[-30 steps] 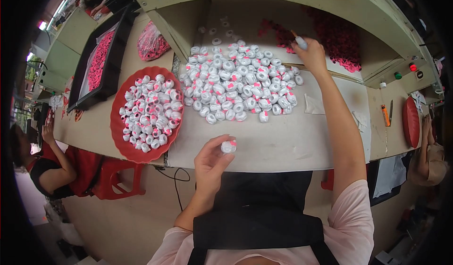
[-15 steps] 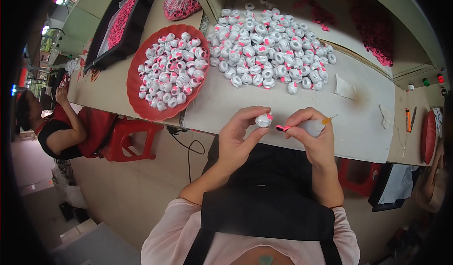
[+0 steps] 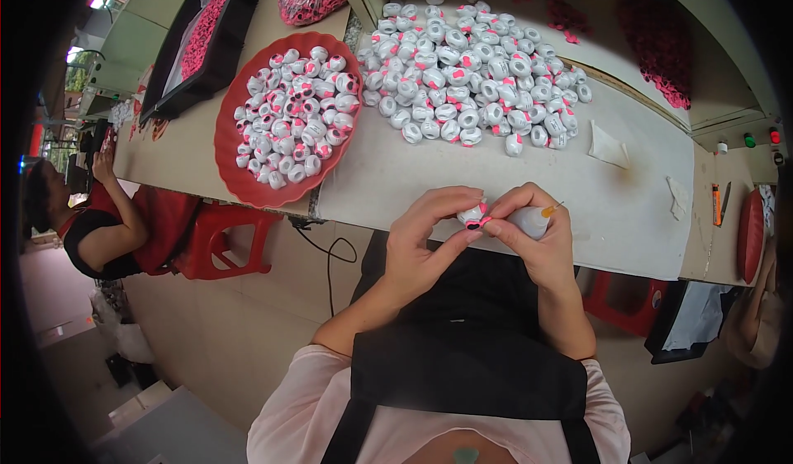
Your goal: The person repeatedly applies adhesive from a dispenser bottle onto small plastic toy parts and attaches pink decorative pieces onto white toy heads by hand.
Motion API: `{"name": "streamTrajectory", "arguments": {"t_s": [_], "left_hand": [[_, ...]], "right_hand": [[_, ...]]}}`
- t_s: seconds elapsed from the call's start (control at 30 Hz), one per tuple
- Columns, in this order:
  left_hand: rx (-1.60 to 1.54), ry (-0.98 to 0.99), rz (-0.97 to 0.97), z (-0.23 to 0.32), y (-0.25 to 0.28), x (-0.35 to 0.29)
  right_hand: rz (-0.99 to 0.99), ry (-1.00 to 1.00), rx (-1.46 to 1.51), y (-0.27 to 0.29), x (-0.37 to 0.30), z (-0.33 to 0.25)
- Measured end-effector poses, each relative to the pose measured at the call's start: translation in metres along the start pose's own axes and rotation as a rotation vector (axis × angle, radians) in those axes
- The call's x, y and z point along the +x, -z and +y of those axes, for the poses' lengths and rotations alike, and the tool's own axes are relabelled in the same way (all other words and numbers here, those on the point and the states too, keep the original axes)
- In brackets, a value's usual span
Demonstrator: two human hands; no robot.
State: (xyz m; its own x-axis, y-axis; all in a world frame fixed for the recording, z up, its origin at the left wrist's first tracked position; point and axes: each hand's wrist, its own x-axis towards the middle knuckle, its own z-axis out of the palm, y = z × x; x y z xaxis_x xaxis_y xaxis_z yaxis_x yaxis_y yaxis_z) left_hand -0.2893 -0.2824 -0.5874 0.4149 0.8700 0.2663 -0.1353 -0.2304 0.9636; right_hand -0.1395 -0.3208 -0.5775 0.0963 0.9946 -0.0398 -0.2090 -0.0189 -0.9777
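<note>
Over the near edge of the white table sheet, my left hand (image 3: 417, 241) is closed, pinching a small white ball-like piece (image 3: 472, 215) with a pink patch. My right hand (image 3: 547, 249) is closed too. Its thumb and forefinger press a small pink-and-black piece (image 3: 474, 224) against the white one. The same hand keeps a translucent squeeze bottle (image 3: 530, 222) with a yellow needle tip (image 3: 548, 211) tucked in its fingers, the tip pointing up to the right. The fingers partly hide where the two pieces meet.
Beyond my hands lies a heap of similar white pieces (image 3: 471, 76). A red scalloped bowl (image 3: 229, 154) holds more, left of it. Behind stand a black tray (image 3: 216, 84) and a bag of pink pieces (image 3: 310, 0). At far left a person (image 3: 103, 233) sits by a red stool (image 3: 223, 237).
My hands have come together. The pink-and-black piece in my right hand, held apart before, now meets the white piece in my left. The bottle has moved left with my right hand.
</note>
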Motion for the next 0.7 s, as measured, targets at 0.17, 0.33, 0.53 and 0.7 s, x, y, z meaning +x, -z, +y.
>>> {"name": "streamTrajectory", "arguments": {"t_s": [0.17,0.33,0.53,0.7], "left_hand": [[-0.087,-0.002,-0.024,-0.001,0.002,0.000],[-0.287,0.125,-0.060,0.002,0.007,0.000],[-0.486,0.214,-0.101,0.001,0.007,-0.001],[-0.394,0.160,-0.125,-0.002,0.008,-0.002]], "right_hand": [[0.040,-0.006,0.012,-0.004,-0.001,0.002],[0.109,0.046,0.032,-0.011,0.002,0.007],[-0.055,-0.008,0.111,-0.009,0.002,0.004],[-0.118,-0.038,0.262,-0.009,0.004,0.008]]}}
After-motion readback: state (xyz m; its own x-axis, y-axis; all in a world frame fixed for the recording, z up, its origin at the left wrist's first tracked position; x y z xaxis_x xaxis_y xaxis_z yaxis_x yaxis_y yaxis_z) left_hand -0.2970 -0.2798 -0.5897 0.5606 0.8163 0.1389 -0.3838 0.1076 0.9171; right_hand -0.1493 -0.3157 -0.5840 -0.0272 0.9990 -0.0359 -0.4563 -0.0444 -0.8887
